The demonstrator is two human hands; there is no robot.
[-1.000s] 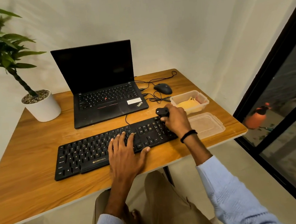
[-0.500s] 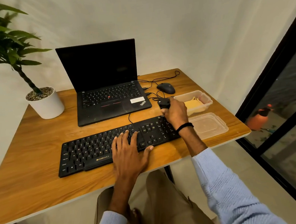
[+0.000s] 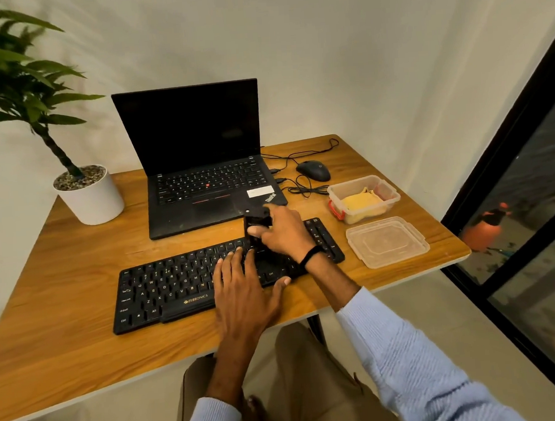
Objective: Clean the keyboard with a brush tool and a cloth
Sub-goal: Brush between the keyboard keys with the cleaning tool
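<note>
A black keyboard [image 3: 169, 285] lies across the front of the wooden desk [image 3: 66, 350]. My left hand [image 3: 242, 288] rests flat on its middle keys, fingers straight. My right hand [image 3: 284, 233] grips a black brush tool [image 3: 256, 220] and holds it upright over the keyboard's right part, near the top row. The brush's lower end is hidden behind my fingers. A yellow cloth [image 3: 361, 202] sits inside a clear plastic box [image 3: 388, 199] to the right of the keyboard.
An open black laptop [image 3: 201, 169] stands behind the keyboard. A wired mouse [image 3: 312, 170] and cables lie behind the box. The box's clear lid [image 3: 386, 240] lies near the desk's right edge. A potted plant [image 3: 88, 194] stands at the back left.
My right hand has carried the brush tool leftward, from the keyboard's right end toward its middle-right keys. My left hand has stayed flat on the keys.
</note>
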